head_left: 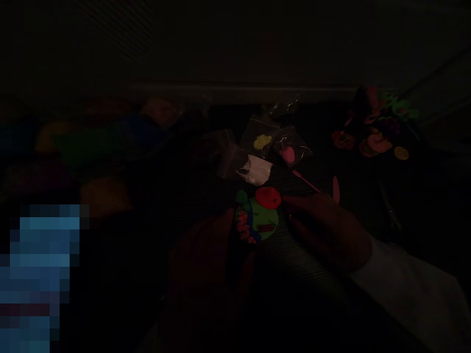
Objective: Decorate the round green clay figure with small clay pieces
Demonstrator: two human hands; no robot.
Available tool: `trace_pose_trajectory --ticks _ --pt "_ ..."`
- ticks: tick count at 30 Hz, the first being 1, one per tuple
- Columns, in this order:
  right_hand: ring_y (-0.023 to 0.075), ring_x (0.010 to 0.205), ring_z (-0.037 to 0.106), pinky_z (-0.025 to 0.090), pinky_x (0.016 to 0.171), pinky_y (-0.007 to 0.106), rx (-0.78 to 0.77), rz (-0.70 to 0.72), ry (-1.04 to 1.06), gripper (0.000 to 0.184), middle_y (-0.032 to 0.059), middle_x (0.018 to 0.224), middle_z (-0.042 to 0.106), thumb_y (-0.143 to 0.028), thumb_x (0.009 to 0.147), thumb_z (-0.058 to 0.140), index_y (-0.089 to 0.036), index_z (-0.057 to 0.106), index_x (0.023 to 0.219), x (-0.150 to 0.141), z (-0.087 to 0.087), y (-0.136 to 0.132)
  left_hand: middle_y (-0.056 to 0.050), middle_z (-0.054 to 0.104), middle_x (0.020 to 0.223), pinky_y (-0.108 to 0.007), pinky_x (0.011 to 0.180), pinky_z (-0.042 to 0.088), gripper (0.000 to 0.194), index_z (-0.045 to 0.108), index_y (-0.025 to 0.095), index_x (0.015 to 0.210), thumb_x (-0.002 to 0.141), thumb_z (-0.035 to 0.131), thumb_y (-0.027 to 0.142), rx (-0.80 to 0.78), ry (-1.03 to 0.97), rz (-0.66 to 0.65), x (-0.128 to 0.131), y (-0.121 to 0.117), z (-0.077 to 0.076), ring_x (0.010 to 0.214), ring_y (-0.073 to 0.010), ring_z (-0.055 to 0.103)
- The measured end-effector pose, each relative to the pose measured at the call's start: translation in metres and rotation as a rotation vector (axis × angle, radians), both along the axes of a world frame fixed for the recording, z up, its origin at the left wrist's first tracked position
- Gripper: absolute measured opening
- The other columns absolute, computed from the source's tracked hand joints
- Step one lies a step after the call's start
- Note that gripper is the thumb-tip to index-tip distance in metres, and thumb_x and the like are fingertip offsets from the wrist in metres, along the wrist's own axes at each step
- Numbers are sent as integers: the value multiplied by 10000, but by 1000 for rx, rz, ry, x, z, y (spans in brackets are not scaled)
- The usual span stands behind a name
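Observation:
The picture is very dark. A round clay piece [268, 218] has a green face, a blue band, small pink-red blobs along its left side and a brown strip. A red clay disc [268, 197] with a small dark cross mark sits at its top, beside a small green ball [241, 197]. My left hand [206, 255] is closed around the left and lower edge of the clay piece. At the right edge of the red disc is my right hand [320, 225], its fingers drawn together in a pinch; anything between them is too dark to make out.
Beyond the hands lie a white packet [256, 170] and clear bags with yellow clay [262, 142] and pink clay [288, 155]. Pink tools [307, 181] rest near my right hand. Colourful clay shapes [379, 143] are at right, dim coloured packs [88, 147] at left.

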State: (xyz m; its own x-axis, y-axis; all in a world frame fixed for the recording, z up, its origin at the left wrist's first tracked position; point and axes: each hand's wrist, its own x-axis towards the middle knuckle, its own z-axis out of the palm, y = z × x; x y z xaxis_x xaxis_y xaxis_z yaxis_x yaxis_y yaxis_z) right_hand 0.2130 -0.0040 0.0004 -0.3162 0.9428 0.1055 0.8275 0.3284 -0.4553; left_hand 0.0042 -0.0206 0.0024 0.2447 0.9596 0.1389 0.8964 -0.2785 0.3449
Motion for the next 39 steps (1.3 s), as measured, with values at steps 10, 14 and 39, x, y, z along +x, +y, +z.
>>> trace_pose_trajectory --ticks 10,14,39 --pt "113 933 512 390 860 268 -3 -10 18 276 19 985 566 -198 743 516 -184 507 1019 6 3 -1 -85 500 1126 -401 874 387 566 351 156 1185 677 568 282 -2 11 7 6 1 0 1039 -236 446" --pt "126 911 521 362 892 330 15 -39 -19 167 14 967 563 -219 736 524 -199 554 899 3 3 0 -94 485 1137 -394 874 386 584 320 150 1203 683 565 255 -18 13 -28 5 1 0 1043 -232 440" --pt "108 843 523 446 716 235 6 1 159 112 28 888 567 -187 743 521 -178 593 828 -20 42 -26 9 534 872 -274 686 462 162 564 263 862 756 452 214 -145 -382 7 -6 -8 28 843 -134 502"
